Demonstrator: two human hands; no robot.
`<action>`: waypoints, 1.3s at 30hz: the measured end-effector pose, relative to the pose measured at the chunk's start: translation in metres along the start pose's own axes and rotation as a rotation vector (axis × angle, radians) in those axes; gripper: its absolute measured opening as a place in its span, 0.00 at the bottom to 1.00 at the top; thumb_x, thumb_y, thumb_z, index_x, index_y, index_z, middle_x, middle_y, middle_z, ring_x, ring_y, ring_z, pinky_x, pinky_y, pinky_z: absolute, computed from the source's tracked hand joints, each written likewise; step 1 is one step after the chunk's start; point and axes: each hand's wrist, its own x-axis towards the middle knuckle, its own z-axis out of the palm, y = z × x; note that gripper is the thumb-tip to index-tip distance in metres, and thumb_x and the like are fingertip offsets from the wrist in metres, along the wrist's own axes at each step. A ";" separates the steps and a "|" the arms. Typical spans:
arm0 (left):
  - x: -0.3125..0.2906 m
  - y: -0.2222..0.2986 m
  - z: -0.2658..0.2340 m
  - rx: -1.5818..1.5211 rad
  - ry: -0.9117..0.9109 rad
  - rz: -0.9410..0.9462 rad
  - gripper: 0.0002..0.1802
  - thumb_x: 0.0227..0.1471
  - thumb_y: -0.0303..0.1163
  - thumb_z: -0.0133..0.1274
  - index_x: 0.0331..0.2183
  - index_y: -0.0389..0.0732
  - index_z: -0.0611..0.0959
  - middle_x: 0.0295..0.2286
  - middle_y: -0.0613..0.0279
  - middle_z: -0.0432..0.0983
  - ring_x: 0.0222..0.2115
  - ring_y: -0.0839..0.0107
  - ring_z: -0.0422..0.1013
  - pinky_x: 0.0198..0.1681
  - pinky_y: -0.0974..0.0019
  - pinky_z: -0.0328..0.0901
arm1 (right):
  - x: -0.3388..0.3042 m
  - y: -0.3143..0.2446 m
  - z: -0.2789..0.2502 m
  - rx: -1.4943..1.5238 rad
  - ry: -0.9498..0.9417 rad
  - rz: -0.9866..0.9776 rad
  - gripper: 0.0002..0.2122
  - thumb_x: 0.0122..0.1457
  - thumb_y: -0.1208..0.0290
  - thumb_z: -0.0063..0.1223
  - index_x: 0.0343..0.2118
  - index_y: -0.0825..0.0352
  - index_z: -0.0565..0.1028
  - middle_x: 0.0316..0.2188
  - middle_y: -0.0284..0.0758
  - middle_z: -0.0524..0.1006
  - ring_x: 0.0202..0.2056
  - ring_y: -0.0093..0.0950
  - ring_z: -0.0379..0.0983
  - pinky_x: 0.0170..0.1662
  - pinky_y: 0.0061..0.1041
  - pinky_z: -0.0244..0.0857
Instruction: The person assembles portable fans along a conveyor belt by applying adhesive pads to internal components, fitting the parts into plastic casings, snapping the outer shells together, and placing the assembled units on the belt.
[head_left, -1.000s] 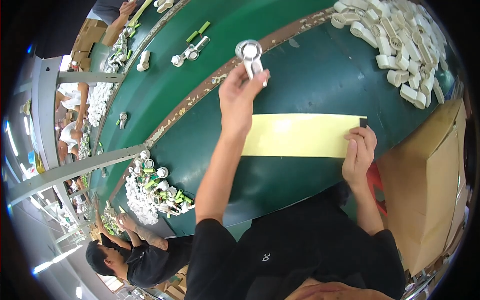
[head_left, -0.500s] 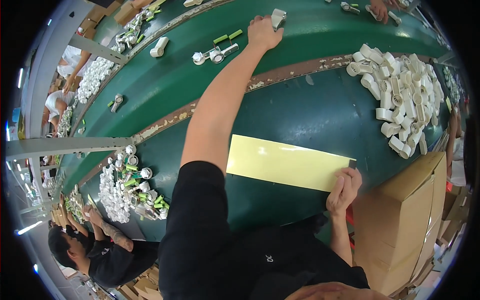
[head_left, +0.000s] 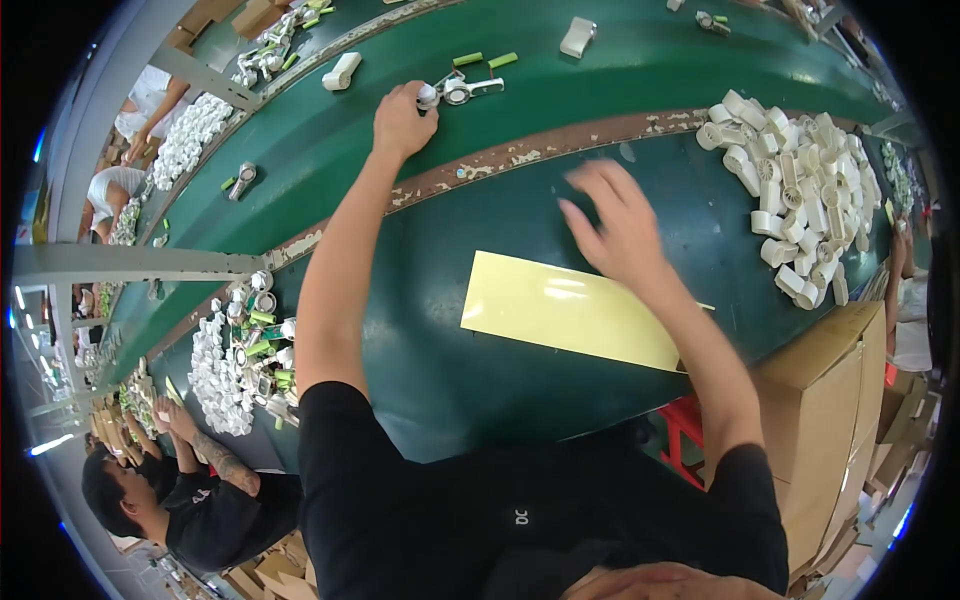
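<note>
My left hand (head_left: 405,122) reaches over the green belt, its fingers closed on the round white end of a small fan assembly (head_left: 457,91). Wires join this assembly to two green batteries (head_left: 502,60) lying just beyond it. Over the dark table my right hand (head_left: 618,222) hangs in the air, slightly blurred, fingers apart and holding nothing. Beneath it lies a yellow glossy sheet (head_left: 560,308), partly covered by my right forearm. A white plastic housing (head_left: 578,37) rests on the belt to the right of my left hand.
White housings (head_left: 800,185) are heaped on the right. White parts with green batteries (head_left: 245,360) form another pile on the left. A chipped brown rail (head_left: 560,149) divides table and belt. A cardboard box (head_left: 810,400) stands near right; a co-worker (head_left: 190,500) sits at lower left.
My left hand has left the white housing and moved left to the fan assembly. My right hand has let go of the yellow sheet's right end and risen forward and left.
</note>
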 end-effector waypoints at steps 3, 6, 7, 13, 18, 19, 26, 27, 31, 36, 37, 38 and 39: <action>-0.010 0.016 0.003 0.034 0.070 -0.046 0.20 0.50 0.38 0.63 0.44 0.41 0.83 0.38 0.50 0.81 0.41 0.49 0.78 0.47 0.51 0.71 | 0.077 0.020 0.080 0.116 -0.206 0.084 0.23 0.59 0.68 0.61 0.57 0.65 0.71 0.51 0.45 0.72 0.47 0.49 0.75 0.48 0.39 0.72; -0.025 0.022 -0.018 0.021 0.133 -0.237 0.19 0.50 0.39 0.63 0.43 0.40 0.83 0.38 0.48 0.81 0.41 0.46 0.77 0.47 0.47 0.71 | 0.134 0.026 0.138 -0.147 -0.251 0.014 0.27 0.58 0.65 0.61 0.60 0.62 0.68 0.52 0.49 0.71 0.47 0.50 0.76 0.49 0.43 0.74; -0.030 0.018 -0.030 0.010 0.157 -0.241 0.20 0.50 0.40 0.63 0.43 0.40 0.82 0.38 0.48 0.81 0.41 0.47 0.77 0.47 0.48 0.71 | 0.147 0.028 0.149 -0.195 -0.278 0.034 0.27 0.57 0.65 0.61 0.60 0.60 0.69 0.51 0.50 0.71 0.47 0.51 0.76 0.49 0.46 0.75; -0.149 -0.001 -0.176 -0.054 0.149 0.045 0.19 0.51 0.36 0.65 0.43 0.36 0.83 0.35 0.50 0.80 0.37 0.52 0.78 0.42 0.54 0.72 | 0.171 0.099 0.178 -0.482 -0.377 0.006 0.20 0.67 0.58 0.47 0.57 0.61 0.66 0.41 0.49 0.81 0.39 0.54 0.80 0.40 0.51 0.76; -0.288 0.000 -0.262 -0.024 0.121 -0.239 0.20 0.52 0.30 0.66 0.46 0.33 0.81 0.38 0.50 0.81 0.38 0.57 0.79 0.45 0.59 0.72 | 0.168 0.095 0.152 -0.496 -0.306 0.060 0.20 0.68 0.57 0.47 0.57 0.61 0.66 0.39 0.49 0.83 0.40 0.51 0.80 0.40 0.51 0.74; -0.308 0.008 -0.265 -0.020 0.125 -0.261 0.21 0.53 0.30 0.66 0.46 0.32 0.80 0.38 0.50 0.81 0.39 0.56 0.79 0.45 0.59 0.72 | 0.161 0.089 0.136 -0.457 -0.244 0.078 0.21 0.68 0.55 0.48 0.58 0.60 0.67 0.37 0.48 0.83 0.40 0.49 0.81 0.38 0.48 0.74; -0.399 0.045 -0.204 0.201 0.230 -0.248 0.24 0.47 0.25 0.66 0.47 0.33 0.79 0.44 0.46 0.76 0.49 0.45 0.71 0.53 0.49 0.65 | 0.113 0.078 0.020 0.517 -0.093 0.487 0.23 0.66 0.65 0.60 0.61 0.68 0.72 0.35 0.36 0.84 0.36 0.21 0.81 0.41 0.21 0.73; -0.403 0.046 -0.197 0.220 0.192 -0.233 0.24 0.47 0.25 0.65 0.47 0.33 0.79 0.44 0.45 0.76 0.50 0.45 0.70 0.54 0.49 0.65 | 0.098 0.053 -0.002 0.546 -0.031 0.525 0.23 0.66 0.67 0.61 0.60 0.70 0.71 0.34 0.36 0.84 0.36 0.23 0.82 0.43 0.22 0.75; -0.397 0.087 -0.203 0.188 0.148 -0.327 0.34 0.49 0.28 0.66 0.57 0.36 0.76 0.55 0.43 0.70 0.55 0.43 0.68 0.60 0.48 0.62 | 0.018 0.030 -0.035 0.795 0.130 0.642 0.23 0.65 0.69 0.61 0.59 0.71 0.67 0.40 0.42 0.83 0.38 0.30 0.84 0.48 0.31 0.79; -0.334 0.137 -0.194 0.098 0.183 0.044 0.33 0.50 0.23 0.63 0.59 0.32 0.74 0.56 0.40 0.69 0.54 0.43 0.69 0.58 0.48 0.64 | -0.069 0.029 -0.057 0.930 0.338 0.932 0.21 0.66 0.74 0.58 0.56 0.70 0.62 0.39 0.44 0.82 0.34 0.32 0.84 0.39 0.32 0.82; -0.311 0.151 -0.183 0.018 0.177 0.124 0.33 0.50 0.22 0.63 0.58 0.33 0.74 0.55 0.40 0.69 0.54 0.43 0.69 0.57 0.49 0.65 | -0.082 0.030 -0.067 0.861 0.347 0.992 0.21 0.66 0.74 0.57 0.57 0.71 0.61 0.39 0.44 0.82 0.33 0.31 0.84 0.37 0.30 0.81; -0.287 0.166 -0.173 -0.049 0.169 0.205 0.33 0.50 0.21 0.62 0.58 0.33 0.75 0.55 0.40 0.70 0.54 0.44 0.70 0.57 0.50 0.66 | -0.095 0.032 -0.071 0.806 0.356 1.054 0.21 0.67 0.73 0.57 0.57 0.71 0.61 0.38 0.44 0.82 0.32 0.31 0.84 0.36 0.28 0.80; -0.263 0.184 -0.161 -0.120 0.155 0.278 0.33 0.49 0.21 0.62 0.58 0.33 0.75 0.55 0.41 0.70 0.53 0.45 0.70 0.56 0.51 0.67 | -0.107 0.035 -0.074 0.777 0.352 1.063 0.21 0.67 0.72 0.57 0.57 0.70 0.62 0.38 0.43 0.83 0.31 0.29 0.83 0.36 0.27 0.80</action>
